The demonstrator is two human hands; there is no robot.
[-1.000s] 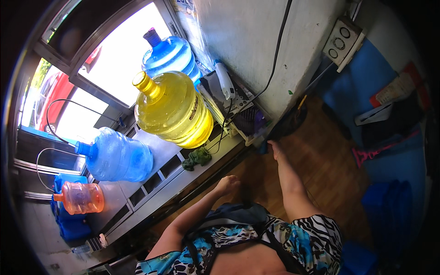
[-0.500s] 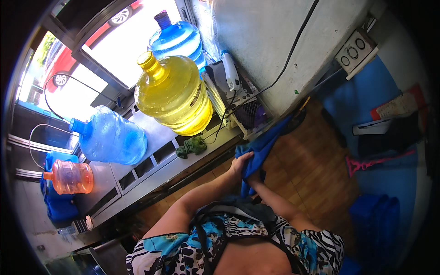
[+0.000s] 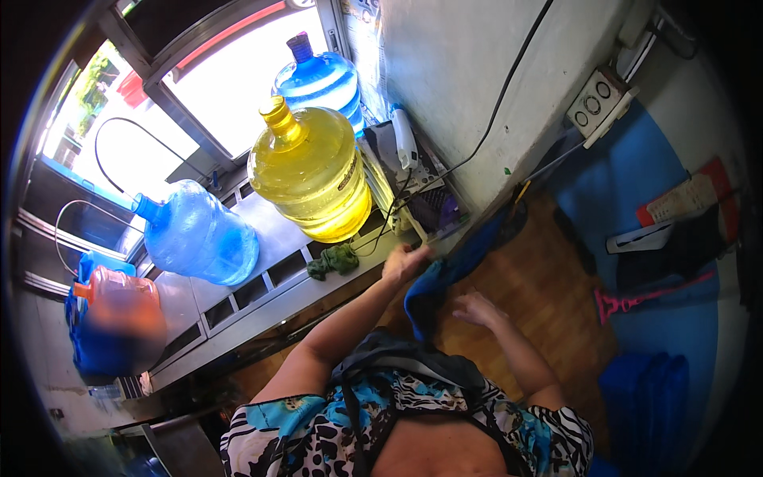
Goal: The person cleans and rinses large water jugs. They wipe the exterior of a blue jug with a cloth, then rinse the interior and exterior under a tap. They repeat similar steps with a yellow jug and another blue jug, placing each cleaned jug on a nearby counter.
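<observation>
My left hand [image 3: 407,262] is at the front edge of the metal counter, beside a blue cloth [image 3: 433,290] that hangs down from the counter's corner. Its fingers are curled, and a pale yellowish strip [image 3: 416,228] ends right at them; what they grip, if anything, I cannot make out. Off to the right of the cloth, my right hand [image 3: 478,308] hovers empty over the floor with fingers apart. Close to the left hand lies a crumpled dark green cloth [image 3: 334,261]. A large yellow water jug [image 3: 310,175] stands upright behind it.
On the counter [image 3: 191,302] are a clear blue jug [image 3: 199,234], another blue jug [image 3: 322,83] by the window, and a partly blurred orange jug [image 3: 111,286]. A tray holds a white handheld device [image 3: 404,139]. Blue containers [image 3: 644,405] stand at right, below a pink-handled tool [image 3: 608,304].
Both hands have let go of the blue cloth. My left hand moved up to the counter edge, while the right drew away to the right and opened.
</observation>
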